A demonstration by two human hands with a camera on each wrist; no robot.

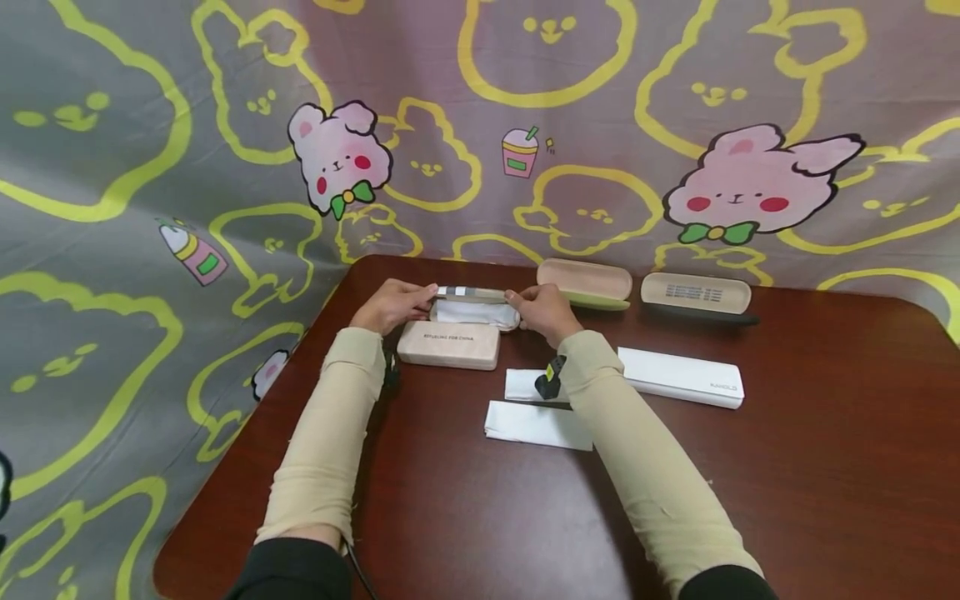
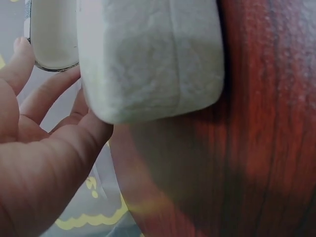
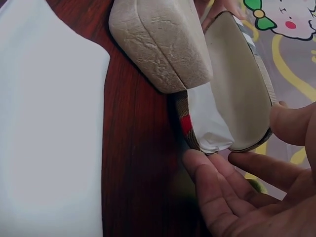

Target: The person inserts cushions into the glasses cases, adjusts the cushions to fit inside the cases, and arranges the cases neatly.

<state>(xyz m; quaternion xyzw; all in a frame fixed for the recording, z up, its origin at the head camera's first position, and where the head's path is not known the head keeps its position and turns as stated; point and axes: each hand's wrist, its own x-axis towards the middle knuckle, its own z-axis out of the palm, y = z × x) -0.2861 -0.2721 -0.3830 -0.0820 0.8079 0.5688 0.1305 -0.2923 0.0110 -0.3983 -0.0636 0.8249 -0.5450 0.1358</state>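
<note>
A plaid glasses case [image 3: 242, 84] with a pale lining stands open at the back left of the table, its lid raised. A white cloth [image 1: 476, 313] lies in its lower half. My left hand [image 1: 396, 306] holds the left end of the lid. At the other end, my right hand [image 1: 546, 312] has its thumb [image 3: 291, 123] on the lid's edge and its fingers against the end of the case. Just in front sits a closed beige glasses case [image 1: 448, 346] with printed lettering, which hides part of the plaid case in both wrist views.
Behind my right hand is an open green case [image 1: 585, 280]; right of it an open black case [image 1: 696, 293] shows lettering inside its lid. A long white case [image 1: 682, 379] and two folded white cloths [image 1: 536, 423] lie nearer. A patterned curtain [image 1: 450, 192] hangs behind the table.
</note>
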